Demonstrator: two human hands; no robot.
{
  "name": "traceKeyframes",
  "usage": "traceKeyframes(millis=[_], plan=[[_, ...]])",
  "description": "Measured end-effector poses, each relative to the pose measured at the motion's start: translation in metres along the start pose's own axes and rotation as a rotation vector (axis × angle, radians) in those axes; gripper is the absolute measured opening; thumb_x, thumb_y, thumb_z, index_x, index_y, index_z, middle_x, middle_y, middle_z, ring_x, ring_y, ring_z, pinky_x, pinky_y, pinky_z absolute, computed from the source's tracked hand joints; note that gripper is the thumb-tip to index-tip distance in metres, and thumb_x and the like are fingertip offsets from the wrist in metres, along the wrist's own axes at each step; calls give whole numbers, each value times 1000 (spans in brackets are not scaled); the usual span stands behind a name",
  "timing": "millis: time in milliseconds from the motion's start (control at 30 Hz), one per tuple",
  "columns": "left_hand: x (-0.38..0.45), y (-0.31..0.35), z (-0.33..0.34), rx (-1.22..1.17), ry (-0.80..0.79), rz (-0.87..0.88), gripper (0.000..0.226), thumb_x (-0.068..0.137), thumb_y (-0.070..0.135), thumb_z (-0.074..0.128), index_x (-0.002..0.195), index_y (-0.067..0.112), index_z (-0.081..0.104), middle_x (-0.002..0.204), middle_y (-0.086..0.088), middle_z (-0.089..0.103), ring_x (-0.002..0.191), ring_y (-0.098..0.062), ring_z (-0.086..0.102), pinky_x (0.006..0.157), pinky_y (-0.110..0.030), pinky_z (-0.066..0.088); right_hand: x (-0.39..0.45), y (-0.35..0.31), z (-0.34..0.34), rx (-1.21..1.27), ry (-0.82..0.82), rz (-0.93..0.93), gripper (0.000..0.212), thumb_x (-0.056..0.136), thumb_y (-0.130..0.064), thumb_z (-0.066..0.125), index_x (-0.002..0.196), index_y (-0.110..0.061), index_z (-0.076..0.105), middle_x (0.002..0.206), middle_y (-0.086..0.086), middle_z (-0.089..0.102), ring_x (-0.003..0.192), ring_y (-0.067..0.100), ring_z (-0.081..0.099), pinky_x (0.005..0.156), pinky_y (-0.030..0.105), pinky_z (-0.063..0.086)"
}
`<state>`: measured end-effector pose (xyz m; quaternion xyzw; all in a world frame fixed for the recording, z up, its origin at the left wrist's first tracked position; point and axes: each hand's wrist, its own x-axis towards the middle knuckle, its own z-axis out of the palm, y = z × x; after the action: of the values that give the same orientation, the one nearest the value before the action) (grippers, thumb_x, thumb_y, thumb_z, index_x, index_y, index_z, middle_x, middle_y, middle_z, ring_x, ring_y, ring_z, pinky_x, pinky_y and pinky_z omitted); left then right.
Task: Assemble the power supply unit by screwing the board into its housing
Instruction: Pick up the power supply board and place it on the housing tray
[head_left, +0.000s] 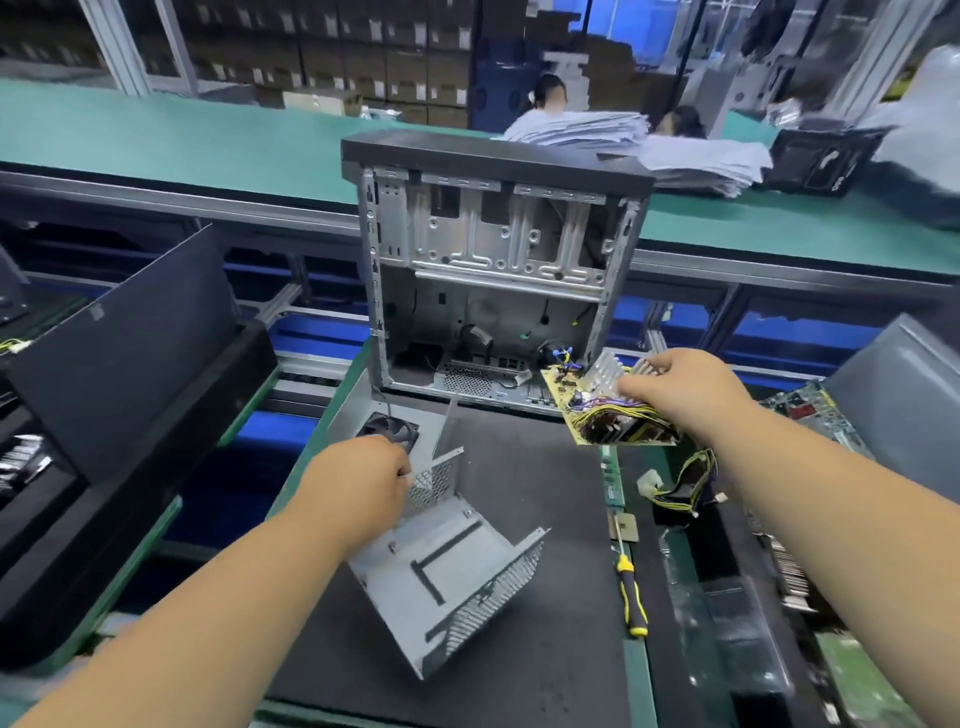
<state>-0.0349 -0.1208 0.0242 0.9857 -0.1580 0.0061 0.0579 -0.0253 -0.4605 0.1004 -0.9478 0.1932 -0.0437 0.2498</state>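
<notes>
The grey metal power supply housing (457, 566) lies tilted on the black mat, its open side up. My left hand (358, 483) grips its perforated left wall at the top edge. Up to the right, my right hand (685, 389) holds the yellow circuit board (587, 410) by its silver heatsinks, above the mat and clear of the housing. A bundle of yellow and black wires (680, 483) hangs from the board with a white connector at its end. A screwdriver (631, 587) with a yellow and black handle lies on the mat to the right of the housing.
An open computer case (493, 260) stands upright behind the mat. A grey cover with a black fan (389, 431) lies just beyond my left hand. Black panels lean at the left, more boards and a grey case at the right. People work across the green bench.
</notes>
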Motion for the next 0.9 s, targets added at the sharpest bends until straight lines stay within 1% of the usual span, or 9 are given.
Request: traceKeyframes(millis=[67,100,167,233,367,500,633,833,900], plan=[[-6,15,5,-30,-6,-30,20,95,40,51,91,29,68,93,7,64,89,-18,60,75,-31,51,0,6,-4,9,4,-19,50,70,-49,69,101,-9,67,111,11,70,95,27,64,80,39,52],[-8,22,9,-54,-11,-47,20,95,40,52,90,29,68,92,7,64,89,-19,60,76,-31,52,0,9,-5,15,-3,-26,48,70,-51,69,105,-17,67,116,8,69,97,26,63,78,36,49],[-12,37,18,-101,-16,-67,18,95,38,52,90,29,67,91,7,63,87,-19,60,73,-30,50,0,15,-6,44,-18,-29,65,70,-53,70,128,-24,62,129,4,63,110,24,59,80,33,44],[-12,50,26,-126,-23,-56,18,95,36,52,92,28,67,93,5,64,87,-19,60,71,-29,48,0,21,-6,52,-14,-38,72,71,-54,71,135,-23,57,133,4,61,116,25,57,83,32,43],[-8,69,38,-140,-36,4,19,95,34,51,94,27,69,97,5,63,89,-19,60,74,-30,49,-3,32,-7,46,-22,-52,72,71,-53,71,135,-23,57,124,1,63,104,22,58,79,33,43],[2,74,43,-39,-60,173,22,98,34,45,95,24,65,97,4,57,90,-22,58,70,-31,46,-7,37,-8,35,-36,-65,74,71,-51,72,137,-24,55,127,0,61,111,22,57,82,34,45],[18,75,45,-2,-93,307,21,99,31,44,102,26,65,100,5,58,92,-23,59,73,-32,48,-10,42,-8,43,-20,-60,72,70,-51,72,136,-26,55,108,-6,59,98,18,57,73,31,41],[39,79,62,-31,-157,379,20,98,31,47,103,26,66,100,7,57,96,-19,58,77,-35,51,-12,44,-1,31,-38,-50,71,71,-50,71,136,-27,54,91,-13,54,88,14,56,63,30,38],[44,80,68,-101,-165,378,21,98,33,50,108,29,68,103,9,59,101,-16,57,80,-34,50,-12,45,3,37,-39,-51,72,71,-49,72,136,-27,54,90,-14,52,91,15,56,66,30,40]])
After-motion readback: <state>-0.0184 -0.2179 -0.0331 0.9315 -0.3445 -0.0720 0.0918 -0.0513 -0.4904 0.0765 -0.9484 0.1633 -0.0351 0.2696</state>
